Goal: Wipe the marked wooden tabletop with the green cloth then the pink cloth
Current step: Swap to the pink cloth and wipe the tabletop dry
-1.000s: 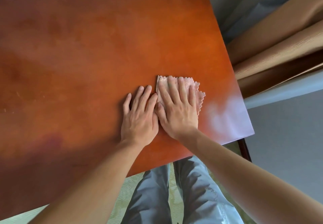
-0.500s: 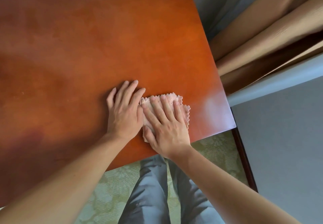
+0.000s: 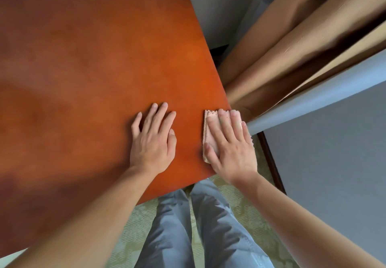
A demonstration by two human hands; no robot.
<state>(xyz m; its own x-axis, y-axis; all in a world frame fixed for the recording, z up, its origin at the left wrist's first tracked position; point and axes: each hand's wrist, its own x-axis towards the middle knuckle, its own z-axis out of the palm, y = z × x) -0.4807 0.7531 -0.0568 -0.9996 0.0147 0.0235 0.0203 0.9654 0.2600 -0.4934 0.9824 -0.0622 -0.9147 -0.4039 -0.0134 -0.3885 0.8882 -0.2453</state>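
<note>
The folded pink microfibre cloth looks soft, light and limp, best handled by flat palm pressure. The right hand, its grip flat with fingers straight, presses it at the glossy reddish-brown wooden tabletop's 4 o'clock corner. The left hand rests flat at the cloth's 9 o'clock, holding nothing.

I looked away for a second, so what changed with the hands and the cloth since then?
The right hand slid the pink cloth rightward to the tabletop's right edge, opening a gap from the left hand. Unchanged: both hands stay flat, the left on bare wood, the right pressing the cloth.
</note>
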